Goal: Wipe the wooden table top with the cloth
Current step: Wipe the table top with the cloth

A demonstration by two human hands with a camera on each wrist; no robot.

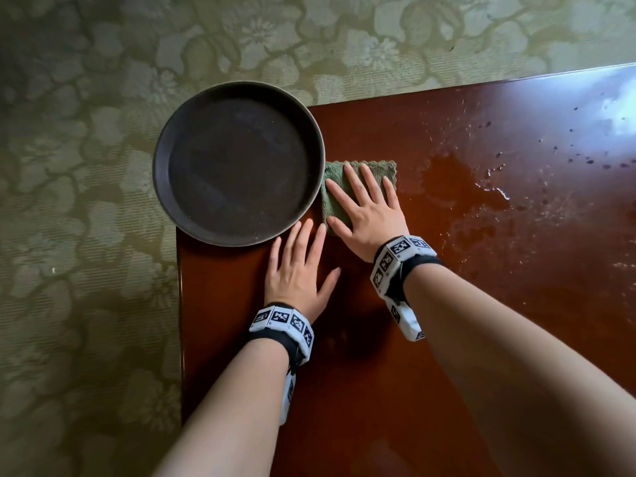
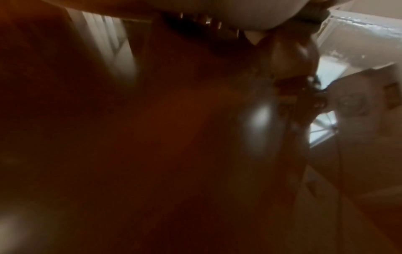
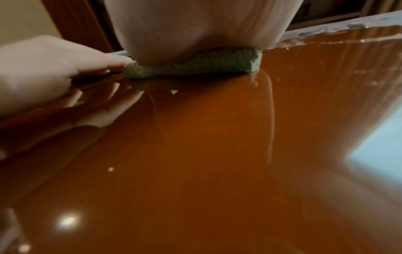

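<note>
A folded green cloth (image 1: 382,169) lies on the glossy red-brown wooden table top (image 1: 447,339), near its far left corner. My right hand (image 1: 364,208) presses flat on the cloth with straight, spread fingers. In the right wrist view the palm (image 3: 195,31) bears down on the cloth (image 3: 195,66). My left hand (image 1: 299,266) rests flat on the bare wood just left of the cloth, its fingertips at the tray's rim. A wet smear (image 1: 461,180) and water drops (image 1: 495,192) lie to the right of the cloth. The left wrist view is dark and blurred.
A round dark tray (image 1: 241,163) sits on the table's far left corner and overhangs the edge, touching the cloth's left side. Dark specks (image 1: 585,160) dot the far right of the table. A green floral carpet (image 1: 86,235) lies beyond the table's left and far edges.
</note>
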